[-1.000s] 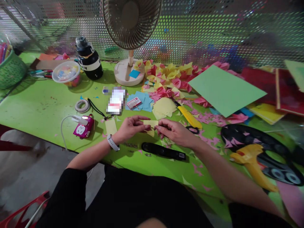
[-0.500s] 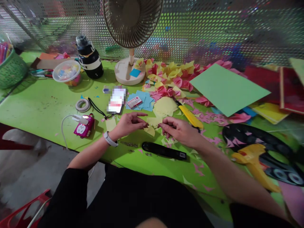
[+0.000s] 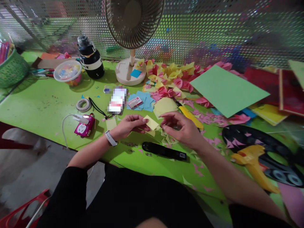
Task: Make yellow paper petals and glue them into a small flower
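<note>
My left hand [image 3: 129, 125] pinches a small yellow paper square [image 3: 151, 122] by its left side, just above the green table [image 3: 42, 107]. My right hand [image 3: 181, 128] hovers right of the paper with fingers curled and partly spread, off the paper. A black stapler-like bar [image 3: 163, 151] lies on the table just in front of both hands. Small yellow and pink paper scraps lie under the hands. A stack of yellow paper squares [image 3: 165, 106] and blue squares [image 3: 142, 101] sits just beyond the hands.
A fan [image 3: 131, 38] stands at the back, with a black bottle [image 3: 91, 61], a plastic tub [image 3: 67, 72] and a green basket [image 3: 11, 68] to the left. Folded pink and yellow pieces [image 3: 168, 79], a green sheet [image 3: 225, 90], a yellow cutter [image 3: 190, 116], a tape roll [image 3: 83, 104], and a yellow glue gun [image 3: 256, 164] lie around.
Both hands held the yellow paper between them a second ago. Now my right hand has let go and lifted slightly, and my left hand alone holds the paper, tilted up.
</note>
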`<state>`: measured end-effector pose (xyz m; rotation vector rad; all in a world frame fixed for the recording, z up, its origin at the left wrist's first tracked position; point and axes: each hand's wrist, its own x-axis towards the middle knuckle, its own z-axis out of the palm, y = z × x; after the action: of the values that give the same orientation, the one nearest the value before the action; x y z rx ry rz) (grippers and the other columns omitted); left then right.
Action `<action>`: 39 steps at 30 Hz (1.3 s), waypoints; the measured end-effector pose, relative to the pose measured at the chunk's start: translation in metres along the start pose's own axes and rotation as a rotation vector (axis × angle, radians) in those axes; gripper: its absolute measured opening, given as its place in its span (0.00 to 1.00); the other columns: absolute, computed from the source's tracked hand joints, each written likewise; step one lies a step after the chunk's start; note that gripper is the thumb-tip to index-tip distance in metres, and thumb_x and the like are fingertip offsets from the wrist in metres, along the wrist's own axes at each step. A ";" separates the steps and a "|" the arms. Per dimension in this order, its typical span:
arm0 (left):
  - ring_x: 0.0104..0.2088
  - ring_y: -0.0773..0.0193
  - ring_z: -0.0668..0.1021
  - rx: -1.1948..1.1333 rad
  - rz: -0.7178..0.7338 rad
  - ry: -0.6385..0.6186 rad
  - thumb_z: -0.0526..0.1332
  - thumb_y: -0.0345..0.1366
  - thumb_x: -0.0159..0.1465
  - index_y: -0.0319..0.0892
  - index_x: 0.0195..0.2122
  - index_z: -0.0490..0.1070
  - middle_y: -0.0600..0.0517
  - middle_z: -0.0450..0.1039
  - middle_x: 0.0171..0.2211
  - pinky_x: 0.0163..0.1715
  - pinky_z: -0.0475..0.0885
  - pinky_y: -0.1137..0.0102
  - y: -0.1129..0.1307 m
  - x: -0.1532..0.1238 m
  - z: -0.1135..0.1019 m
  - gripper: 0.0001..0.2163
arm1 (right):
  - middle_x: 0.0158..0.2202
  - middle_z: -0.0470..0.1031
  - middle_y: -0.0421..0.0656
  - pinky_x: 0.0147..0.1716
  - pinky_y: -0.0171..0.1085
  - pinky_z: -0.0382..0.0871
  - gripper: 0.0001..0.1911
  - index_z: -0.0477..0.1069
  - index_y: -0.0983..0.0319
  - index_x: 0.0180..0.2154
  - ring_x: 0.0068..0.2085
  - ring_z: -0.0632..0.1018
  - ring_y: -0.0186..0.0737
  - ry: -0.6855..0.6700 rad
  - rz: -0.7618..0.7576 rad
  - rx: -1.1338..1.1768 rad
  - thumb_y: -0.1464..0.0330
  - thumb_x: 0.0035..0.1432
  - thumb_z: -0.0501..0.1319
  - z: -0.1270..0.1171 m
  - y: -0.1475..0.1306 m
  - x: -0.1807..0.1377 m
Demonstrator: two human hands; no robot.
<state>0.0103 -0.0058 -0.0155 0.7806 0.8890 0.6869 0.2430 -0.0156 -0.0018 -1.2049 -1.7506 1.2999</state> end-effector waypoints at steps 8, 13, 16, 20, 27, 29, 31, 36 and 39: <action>0.28 0.68 0.82 -0.074 -0.069 -0.026 0.75 0.39 0.51 0.34 0.34 0.72 0.49 0.80 0.28 0.29 0.76 0.76 -0.008 0.004 0.000 0.17 | 0.40 0.76 0.47 0.37 0.44 0.74 0.11 0.81 0.51 0.43 0.40 0.77 0.45 -0.074 -0.393 -0.326 0.63 0.63 0.60 0.001 0.005 0.000; 0.26 0.70 0.81 -0.036 -0.045 -0.023 0.77 0.38 0.47 0.33 0.33 0.72 0.50 0.79 0.27 0.30 0.76 0.74 -0.010 0.006 0.001 0.19 | 0.37 0.75 0.47 0.33 0.42 0.72 0.13 0.81 0.51 0.44 0.38 0.76 0.44 -0.042 -0.458 -0.408 0.63 0.64 0.59 0.003 0.008 -0.002; 0.26 0.69 0.81 -0.015 -0.034 -0.052 0.77 0.39 0.46 0.32 0.33 0.73 0.49 0.80 0.27 0.31 0.76 0.74 -0.009 0.003 0.003 0.20 | 0.35 0.73 0.45 0.33 0.41 0.71 0.10 0.81 0.52 0.42 0.36 0.75 0.42 0.027 -0.476 -0.358 0.63 0.64 0.61 0.006 0.009 -0.001; 0.30 0.66 0.83 -0.019 -0.004 -0.047 0.77 0.40 0.45 0.32 0.36 0.74 0.47 0.81 0.30 0.33 0.78 0.71 -0.010 0.002 0.003 0.22 | 0.34 0.72 0.44 0.33 0.40 0.71 0.09 0.79 0.55 0.36 0.36 0.74 0.41 0.065 -0.363 -0.266 0.59 0.62 0.63 0.011 0.010 0.001; 0.35 0.63 0.83 0.075 0.093 -0.044 0.74 0.37 0.52 0.33 0.43 0.74 0.44 0.82 0.36 0.37 0.80 0.68 -0.017 0.004 0.001 0.21 | 0.36 0.72 0.45 0.31 0.39 0.70 0.17 0.72 0.59 0.32 0.35 0.74 0.40 0.047 -0.132 -0.203 0.51 0.61 0.61 0.017 0.010 0.004; 0.36 0.64 0.83 0.127 0.115 -0.060 0.73 0.37 0.54 0.33 0.44 0.75 0.43 0.82 0.37 0.37 0.80 0.68 -0.018 0.004 0.001 0.19 | 0.35 0.72 0.45 0.30 0.39 0.70 0.19 0.72 0.59 0.32 0.34 0.74 0.40 0.032 -0.097 -0.196 0.49 0.60 0.61 0.017 0.008 0.004; 0.36 0.64 0.83 0.174 0.134 -0.072 0.72 0.36 0.56 0.33 0.44 0.75 0.43 0.82 0.38 0.37 0.81 0.68 -0.017 0.003 0.002 0.18 | 0.34 0.72 0.45 0.29 0.39 0.69 0.21 0.71 0.59 0.32 0.33 0.74 0.40 0.027 -0.060 -0.188 0.47 0.59 0.61 0.017 0.007 0.003; 0.38 0.63 0.83 0.281 0.157 -0.102 0.69 0.35 0.58 0.33 0.45 0.76 0.43 0.82 0.39 0.38 0.81 0.69 -0.014 0.001 0.004 0.15 | 0.32 0.72 0.43 0.28 0.38 0.67 0.22 0.72 0.60 0.32 0.29 0.73 0.38 0.024 -0.018 -0.181 0.46 0.59 0.61 0.018 0.007 0.002; 0.38 0.63 0.83 0.300 0.156 -0.101 0.68 0.34 0.59 0.33 0.45 0.76 0.43 0.82 0.40 0.38 0.80 0.70 -0.014 0.000 0.004 0.14 | 0.32 0.72 0.43 0.27 0.38 0.67 0.22 0.72 0.60 0.32 0.28 0.72 0.37 0.024 -0.017 -0.197 0.46 0.58 0.61 0.018 0.004 0.002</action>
<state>0.0170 -0.0144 -0.0254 1.1525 0.8551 0.6519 0.2276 -0.0204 -0.0115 -1.3043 -1.9023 1.1185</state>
